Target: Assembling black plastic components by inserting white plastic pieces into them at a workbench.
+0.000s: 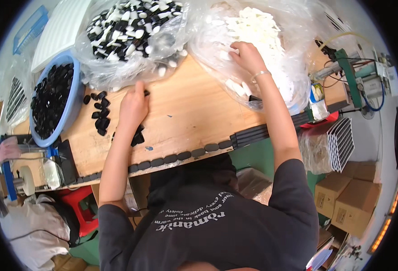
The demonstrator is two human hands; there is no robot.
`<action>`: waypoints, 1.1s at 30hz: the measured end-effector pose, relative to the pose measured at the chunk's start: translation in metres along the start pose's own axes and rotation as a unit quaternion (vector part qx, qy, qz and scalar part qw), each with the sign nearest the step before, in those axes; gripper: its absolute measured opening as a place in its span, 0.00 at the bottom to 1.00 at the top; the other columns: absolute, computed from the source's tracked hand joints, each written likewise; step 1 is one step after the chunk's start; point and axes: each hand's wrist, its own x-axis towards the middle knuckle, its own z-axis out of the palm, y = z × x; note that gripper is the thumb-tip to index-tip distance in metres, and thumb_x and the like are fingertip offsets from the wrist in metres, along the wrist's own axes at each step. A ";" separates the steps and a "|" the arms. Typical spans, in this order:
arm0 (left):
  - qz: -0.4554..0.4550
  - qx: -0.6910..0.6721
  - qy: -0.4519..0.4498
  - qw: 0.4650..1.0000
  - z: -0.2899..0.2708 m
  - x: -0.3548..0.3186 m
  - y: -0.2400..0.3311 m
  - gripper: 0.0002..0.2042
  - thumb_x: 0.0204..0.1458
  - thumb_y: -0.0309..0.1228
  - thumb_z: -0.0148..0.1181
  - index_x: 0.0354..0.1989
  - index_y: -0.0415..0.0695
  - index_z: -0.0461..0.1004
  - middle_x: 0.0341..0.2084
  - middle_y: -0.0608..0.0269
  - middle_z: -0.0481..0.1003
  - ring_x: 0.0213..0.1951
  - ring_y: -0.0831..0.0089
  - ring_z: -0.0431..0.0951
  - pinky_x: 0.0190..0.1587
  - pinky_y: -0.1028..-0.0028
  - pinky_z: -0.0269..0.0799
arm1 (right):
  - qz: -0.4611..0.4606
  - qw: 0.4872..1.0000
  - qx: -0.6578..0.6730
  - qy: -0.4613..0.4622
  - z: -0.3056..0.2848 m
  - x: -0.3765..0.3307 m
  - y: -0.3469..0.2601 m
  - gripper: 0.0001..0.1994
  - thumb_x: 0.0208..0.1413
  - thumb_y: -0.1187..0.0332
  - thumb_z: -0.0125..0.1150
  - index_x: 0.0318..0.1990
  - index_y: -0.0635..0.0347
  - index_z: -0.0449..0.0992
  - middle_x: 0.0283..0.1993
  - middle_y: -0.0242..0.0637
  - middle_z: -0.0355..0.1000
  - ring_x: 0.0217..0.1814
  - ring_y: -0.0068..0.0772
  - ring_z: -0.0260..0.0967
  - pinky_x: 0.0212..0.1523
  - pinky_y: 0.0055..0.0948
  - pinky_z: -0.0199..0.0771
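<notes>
My left hand (134,107) rests low over the wooden table (185,104), its index finger reaching forward. A small black piece (146,93) shows at the side of its fingers, and the hand appears closed on it. To the left lie several loose black pieces (102,113) in a rough column, and more black pieces (138,136) sit beside my left forearm. My right hand (248,57) is over the near-left part of a clear plastic bag (210,58) of white pieces (257,27). Its thumb and index finger are apart, with nothing visible gripped between them.
A blue basin (76,97) full of black pieces stands at the left. Beyond my left hand, another clear bag holds black-and-white parts (131,27). Dark rounded blocks (169,158) line the table's front edge. A green-framed device (348,74) stands at the right, above cardboard boxes (354,205).
</notes>
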 end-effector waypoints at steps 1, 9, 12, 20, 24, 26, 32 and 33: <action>-0.009 0.005 0.000 1.000 -0.001 0.003 0.005 0.13 0.46 0.22 0.61 0.39 0.39 0.66 0.26 0.48 0.74 0.32 0.46 0.73 0.33 0.57 0.70 | -0.007 1.000 0.006 -0.005 0.008 0.006 -0.002 0.11 0.48 0.70 0.62 0.40 0.63 0.79 0.38 0.48 0.76 0.39 0.47 0.75 0.43 0.36 0.74; -0.099 -0.277 -0.052 0.954 0.009 0.015 0.017 0.10 0.47 0.20 0.61 0.37 0.38 0.71 0.27 0.60 0.75 0.27 0.76 0.73 0.31 0.77 0.69 | 0.121 0.987 -0.100 -0.045 0.015 0.020 -0.025 0.11 0.46 0.70 0.61 0.39 0.58 0.79 0.39 0.50 0.76 0.42 0.51 0.74 0.44 0.42 0.74; -0.082 -0.266 -0.022 0.960 0.023 0.015 0.015 0.09 0.47 0.19 0.60 0.37 0.39 0.71 0.25 0.62 0.72 0.26 0.77 0.73 0.30 0.77 0.69 | 0.102 0.992 0.064 0.049 0.003 0.017 -0.056 0.11 0.49 0.71 0.63 0.41 0.62 0.77 0.34 0.41 0.77 0.34 0.35 0.75 0.37 0.30 0.75; -0.043 -0.254 -0.042 0.965 0.023 0.012 0.015 0.08 0.42 0.18 0.65 0.27 0.36 0.70 0.24 0.57 0.71 0.24 0.70 0.73 0.28 0.75 0.69 | 0.054 0.853 0.510 -0.100 0.053 -0.026 -0.130 0.08 0.56 0.77 0.58 0.44 0.66 0.71 0.36 0.30 0.74 0.33 0.15 0.70 0.34 0.16 0.71; -0.041 -0.243 -0.015 0.969 0.017 0.013 0.021 0.08 0.41 0.17 0.64 0.29 0.36 0.71 0.25 0.58 0.72 0.27 0.70 0.74 0.31 0.74 0.71 | 0.029 0.784 0.604 -0.142 0.062 -0.034 -0.148 0.08 0.56 0.77 0.59 0.43 0.65 0.71 0.38 0.31 0.73 0.37 0.16 0.70 0.38 0.16 0.72; -0.060 -0.281 0.017 0.958 0.009 0.013 0.031 0.10 0.42 0.18 0.64 0.33 0.37 0.71 0.27 0.53 0.74 0.30 0.62 0.78 0.33 0.70 0.74 | 0.036 0.762 0.630 -0.145 0.066 -0.034 -0.149 0.08 0.56 0.77 0.60 0.42 0.65 0.72 0.39 0.31 0.73 0.38 0.16 0.70 0.39 0.17 0.72; -0.085 -0.325 0.038 0.941 0.002 0.008 0.039 0.16 0.43 0.18 0.62 0.42 0.39 0.68 0.32 0.54 0.76 0.36 0.63 0.80 0.38 0.72 0.76 | -0.092 0.880 0.459 -0.081 0.064 -0.036 -0.158 0.06 0.51 0.78 0.61 0.38 0.64 0.74 0.40 0.33 0.73 0.39 0.22 0.70 0.40 0.19 0.71; -0.087 -0.325 0.039 0.941 0.002 0.008 0.039 0.16 0.43 0.18 0.62 0.42 0.39 0.68 0.32 0.54 0.76 0.36 0.63 0.80 0.38 0.72 0.76 | -0.113 0.888 0.442 -0.059 0.063 -0.036 -0.160 0.06 0.50 0.78 0.61 0.37 0.64 0.75 0.40 0.34 0.73 0.39 0.24 0.71 0.40 0.20 0.71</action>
